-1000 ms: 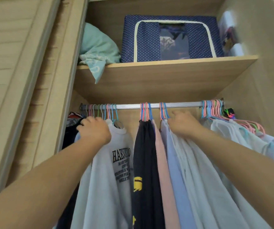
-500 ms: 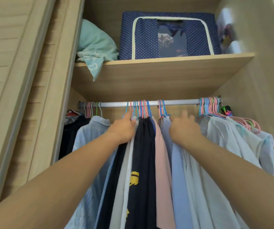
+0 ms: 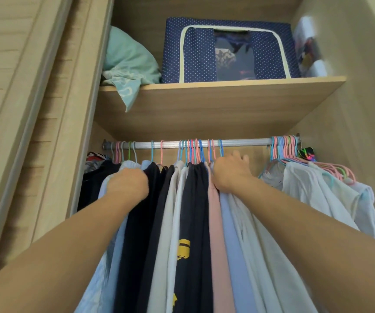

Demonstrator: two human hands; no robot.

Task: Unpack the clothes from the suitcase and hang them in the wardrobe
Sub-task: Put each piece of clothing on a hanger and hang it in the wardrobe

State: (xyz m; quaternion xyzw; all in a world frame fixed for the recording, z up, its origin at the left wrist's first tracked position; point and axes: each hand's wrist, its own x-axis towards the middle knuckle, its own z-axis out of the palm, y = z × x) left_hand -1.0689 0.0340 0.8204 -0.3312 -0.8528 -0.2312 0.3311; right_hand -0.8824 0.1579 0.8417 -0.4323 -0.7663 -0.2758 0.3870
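Note:
A metal rail (image 3: 238, 142) crosses the wardrobe under a shelf, and many clothes hang from it on coloured hangers. My left hand (image 3: 127, 184) grips the shoulder of a light blue shirt (image 3: 111, 222), fingers tucked in beside a black garment (image 3: 141, 222). To the right hang a grey top, a navy top with a yellow print (image 3: 193, 233) and a pink top (image 3: 217, 233). My right hand (image 3: 230, 173) holds the shoulder of a white shirt (image 3: 249, 233), fingers curled over its top. A bare stretch of rail lies to its right. The suitcase is out of view.
A second bunch of pale shirts (image 3: 313, 188) on pink and blue hangers crowds the rail's right end. The shelf (image 3: 215, 86) above carries a navy dotted storage box (image 3: 191, 53), a teal cloth bundle (image 3: 130, 62) and plastic-wrapped items. A sliding door (image 3: 12, 109) stands at left.
My left hand pushed a white printed sweatshirt and its neighbours right into a tight bunch, then moved back left onto the light blue shirt. My right hand stayed on the white shirt.

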